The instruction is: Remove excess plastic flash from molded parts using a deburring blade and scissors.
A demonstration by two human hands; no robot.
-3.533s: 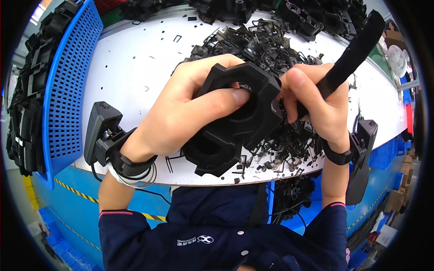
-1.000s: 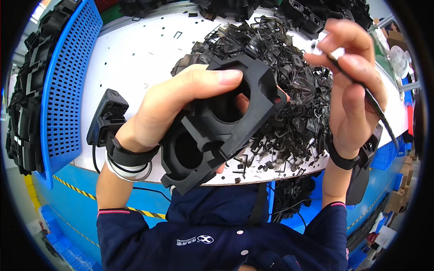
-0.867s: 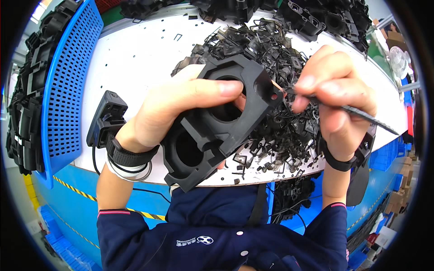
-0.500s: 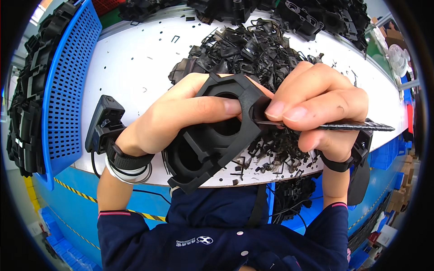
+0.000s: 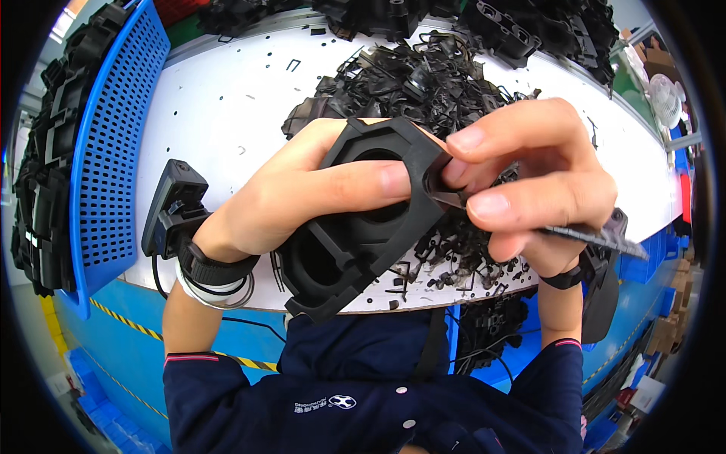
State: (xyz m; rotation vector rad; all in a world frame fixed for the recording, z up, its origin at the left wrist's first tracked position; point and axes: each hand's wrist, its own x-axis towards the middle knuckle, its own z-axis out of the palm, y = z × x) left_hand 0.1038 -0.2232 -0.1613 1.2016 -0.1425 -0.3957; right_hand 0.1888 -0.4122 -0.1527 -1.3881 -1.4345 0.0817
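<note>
My left hand (image 5: 302,181) is closed around a black moulded plastic part (image 5: 340,234) with large round openings, its thumb pressed across the upper opening. The part is tilted, its lower end toward my body. At its right edge, my right hand (image 5: 541,178) grips a thin knife (image 5: 597,239) with a dark, wrapped-looking handle. The narrow blade reaches the part's edge beside the fingertips; its exact contact is partly hidden. The index finger is raised and bent, near the part's corner.
A pile of black plastic scraps (image 5: 431,83) lies on the white table (image 5: 212,98) behind my hands. On the left stands a blue perforated basket (image 5: 117,151), with black parts (image 5: 45,166) beyond it. More black parts (image 5: 507,30) line the far edge.
My right hand's index finger has lifted and its fingers have spread somewhat. The knife handle has tilted, its outer end lower. The part has shifted slightly in my left hand.
</note>
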